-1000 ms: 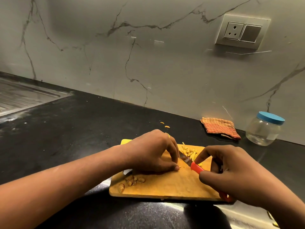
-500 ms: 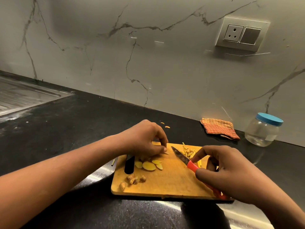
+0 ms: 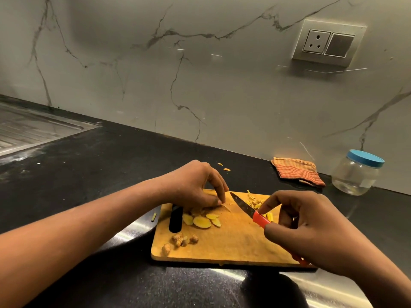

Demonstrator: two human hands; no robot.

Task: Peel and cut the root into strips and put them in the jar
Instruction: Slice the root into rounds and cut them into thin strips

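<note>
Pinching one root slice (image 3: 225, 206) against the board (image 3: 233, 243) with left hand (image 3: 193, 187), gripping the red-handled knife (image 3: 251, 211) in right hand (image 3: 311, 230). More slices (image 3: 202, 221) just beneath left hand; jar (image 3: 355, 174), lidded, well beyond right hand. Best: hold steady, draw blade lengthwise, evenly.

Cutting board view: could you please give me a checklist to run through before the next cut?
1. Right hand grips the knife by its red handle: ok.
2. Left hand fingers clear of the blade: not ok, fingertips sit beside the tip.
3. Grip under the left hand steady: cannot tell, fingers hide it.
4. Slices waiting on the cutting board: ok.
5. Jar open for filling: not ok, blue lid on.
</note>
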